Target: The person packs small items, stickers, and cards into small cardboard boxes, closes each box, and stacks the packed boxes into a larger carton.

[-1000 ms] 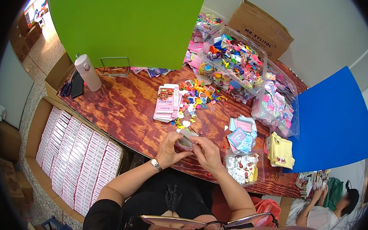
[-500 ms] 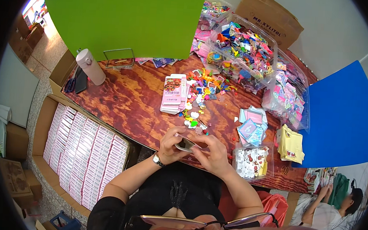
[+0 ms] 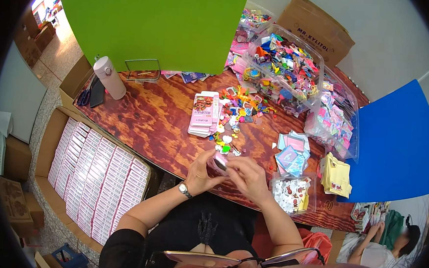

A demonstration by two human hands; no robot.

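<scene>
Close to the table's front edge, my left hand is wrapped round a small pink box whose dark open end faces up and to the right. The bent fingers of my right hand are pinched at that open end. Whether they also hold something small is hidden. Just beyond the hands lies a loose spread of small bright plastic trinkets. To its left is a stack of flat pink printed boxes. Right of my right hand stands a clear tray of white and yellow printed slips.
Shiny packets and yellow paper pieces lie at right, behind them clear bins of trinkets. A bottle stands far left. A carton of packed boxes sits below left. Green and blue boards flank the table. Another person sits lower right.
The box in my hands has tipped more upright, its open end turned up. My right fingers have curled in at its mouth. The whole view has shifted slightly.
</scene>
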